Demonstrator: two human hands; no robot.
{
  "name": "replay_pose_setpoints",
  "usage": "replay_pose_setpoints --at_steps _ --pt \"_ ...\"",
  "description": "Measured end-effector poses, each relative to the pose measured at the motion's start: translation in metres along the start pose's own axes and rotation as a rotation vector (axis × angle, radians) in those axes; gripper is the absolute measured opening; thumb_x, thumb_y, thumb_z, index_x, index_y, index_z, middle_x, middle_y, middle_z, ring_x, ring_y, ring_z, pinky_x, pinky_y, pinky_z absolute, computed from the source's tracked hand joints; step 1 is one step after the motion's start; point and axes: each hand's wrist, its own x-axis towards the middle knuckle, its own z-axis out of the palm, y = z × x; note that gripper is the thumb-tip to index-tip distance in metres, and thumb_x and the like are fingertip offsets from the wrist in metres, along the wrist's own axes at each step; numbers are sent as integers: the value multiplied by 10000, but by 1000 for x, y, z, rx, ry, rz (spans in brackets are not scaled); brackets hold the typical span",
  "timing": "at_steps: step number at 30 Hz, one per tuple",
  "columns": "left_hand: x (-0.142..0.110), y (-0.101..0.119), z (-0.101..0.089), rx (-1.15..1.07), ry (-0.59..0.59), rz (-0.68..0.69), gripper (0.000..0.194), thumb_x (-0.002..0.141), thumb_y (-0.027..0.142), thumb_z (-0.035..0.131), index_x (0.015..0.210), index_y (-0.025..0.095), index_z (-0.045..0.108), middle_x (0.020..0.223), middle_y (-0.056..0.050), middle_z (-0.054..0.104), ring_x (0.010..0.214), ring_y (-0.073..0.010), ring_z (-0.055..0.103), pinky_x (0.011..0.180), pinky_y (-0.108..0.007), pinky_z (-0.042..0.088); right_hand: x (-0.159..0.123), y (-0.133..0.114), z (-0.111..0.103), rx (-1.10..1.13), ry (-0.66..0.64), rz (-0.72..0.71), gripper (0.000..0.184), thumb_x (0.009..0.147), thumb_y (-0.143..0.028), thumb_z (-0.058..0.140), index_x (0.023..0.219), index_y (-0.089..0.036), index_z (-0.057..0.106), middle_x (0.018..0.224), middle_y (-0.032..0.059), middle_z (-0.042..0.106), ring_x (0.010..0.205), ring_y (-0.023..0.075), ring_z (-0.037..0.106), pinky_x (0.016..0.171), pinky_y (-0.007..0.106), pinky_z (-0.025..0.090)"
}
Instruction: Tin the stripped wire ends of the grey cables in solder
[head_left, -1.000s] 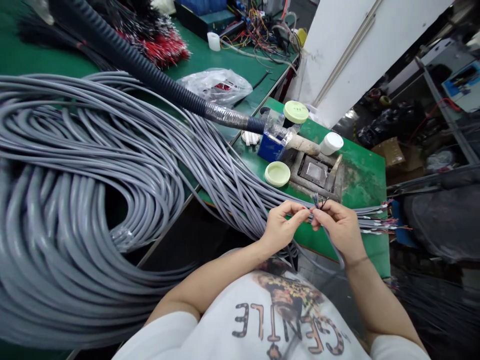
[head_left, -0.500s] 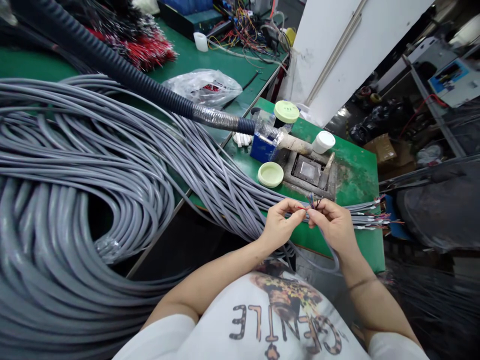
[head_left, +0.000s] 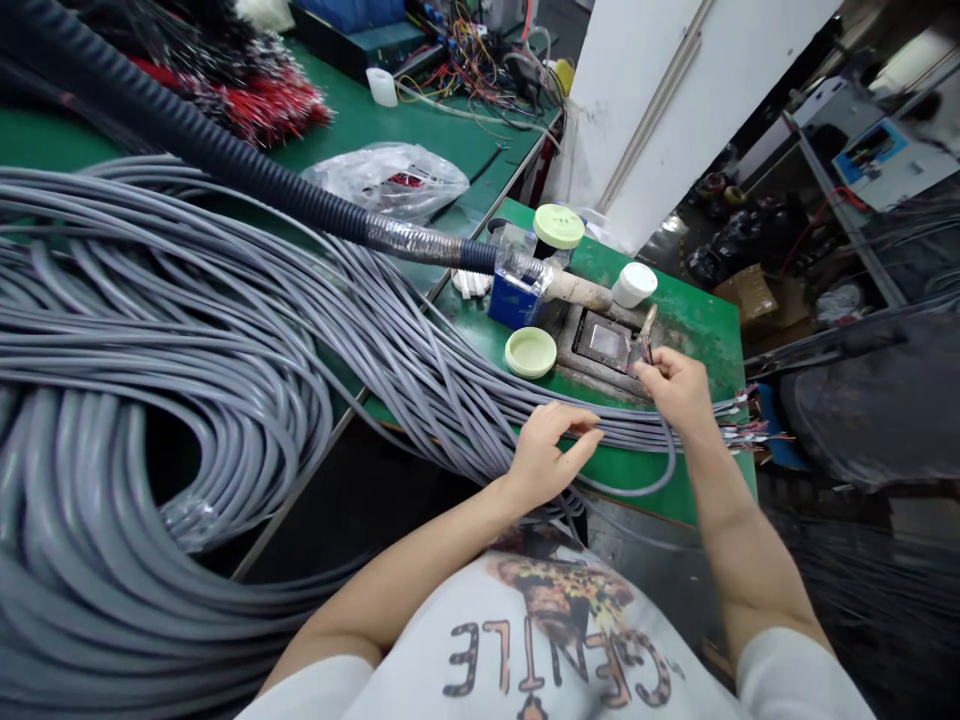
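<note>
My right hand (head_left: 675,385) is closed on the stripped end of a grey cable (head_left: 660,470), holding its coloured wire tips at the edge of a small metal pot (head_left: 609,343) sunk in a grimy frame. The cable loops down and back under my wrist. My left hand (head_left: 551,455) hovers over the bundle of grey cables (head_left: 420,370) on the green bench, fingers loosely curled and apart, holding nothing.
A huge coil of grey cable (head_left: 150,400) fills the left. A black corrugated hose (head_left: 225,160) ends over the pot. Pale green lids (head_left: 530,352) (head_left: 559,226), a white cap (head_left: 634,284), a blue box (head_left: 514,298) and a plastic bag (head_left: 386,180) lie around. Finished cable ends (head_left: 742,425) overhang the bench's right edge.
My hands were pinched together on the wire tips; now the right hand has carried the cable end up to the pot and the left hand has let go and dropped back.
</note>
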Motion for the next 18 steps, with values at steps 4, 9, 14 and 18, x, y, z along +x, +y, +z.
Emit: replay_pose_setpoints --at_steps 4,9,14,18 --pt "-6 -11 -9 212 -31 153 91 866 214 568 873 196 657 779 -36 682 761 -174 577 760 -338 410 43 29 3 -226 6 3 206 750 -330 532 612 -179 511 475 -49 418 473 91 360 495 241 254" --pt "-6 -18 -9 214 -49 145 94 871 225 560 869 200 650 783 -38 688 757 -175 584 750 -334 409 73 44 16 -390 -25 15 195 677 -322 519 544 -189 468 490 -29 408 523 112 365 526 261 238" --pt "-5 -18 -10 180 -45 139 77 858 200 572 864 200 649 796 -34 697 755 -167 587 761 -329 407 83 50 25 -454 -67 35 194 643 -319 516 518 -195 435 515 -18 411 547 119 347 551 275 232" --pt "-6 -19 -10 169 -49 148 69 856 195 576 865 198 644 790 -33 694 753 -168 586 759 -327 402 85 54 29 -478 -80 54 195 639 -327 521 523 -195 436 522 -12 425 554 122 353 557 276 235"
